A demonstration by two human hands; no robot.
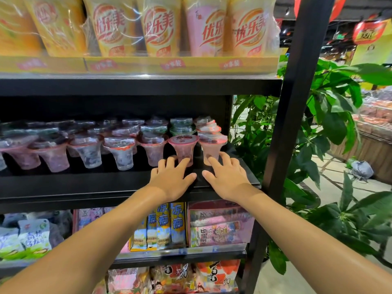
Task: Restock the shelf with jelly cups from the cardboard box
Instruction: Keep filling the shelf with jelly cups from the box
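My left hand (172, 177) has its fingers spread almost flat, tips against the narrow base of a pink jelly cup (183, 150) at the front of the shelf (106, 185); my right hand (226, 177) does the same with the peach jelly cup (212, 150) just beside it, at the shelf's right end. Neither hand wraps its cup, they only touch or nudge. I judge these cups light, thin stiff plastic with a film lid, wide top on a small foot, so tippy and easy to dent; best held round the lower waist, not by the lid. Count: two cups at my fingers, about six more along the front row to the left, further rows stacked behind, too blurred to number. Cardboard box not in view. Big drink cups (161, 28) above, five clear ones. A green plant (331, 124) stands right of the rack.
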